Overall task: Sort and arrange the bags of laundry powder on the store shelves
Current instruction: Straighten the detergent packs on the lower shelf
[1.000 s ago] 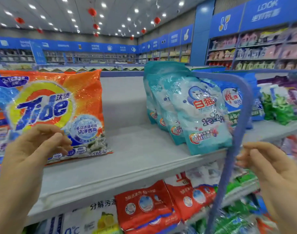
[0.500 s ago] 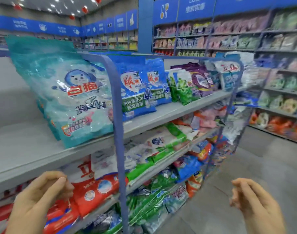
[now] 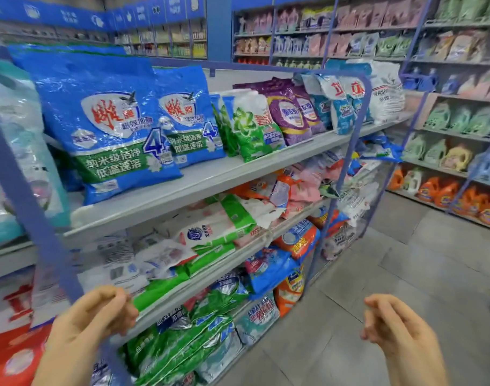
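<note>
Bags of laundry powder fill a grey shelf unit with blue uprights. On its top shelf stand two blue bags, green-and-white bags, purple bags and light-blue bags. A teal bag shows at the far left. Lower shelves hold jumbled white, green, pink, orange and blue bags. My left hand hovers low in front of the lower shelves, fingers loosely curled, holding nothing. My right hand hangs over the floor, fingers loosely curled and empty.
A blue upright post crosses the view at the left, another at the unit's right end. Grey tiled aisle floor runs on the right. Wall shelves with detergent bottles line the far side.
The view has swung right along the shelf; the orange Tide bag and the teal bags slid off to the left. Both hands dropped lower and stay empty.
</note>
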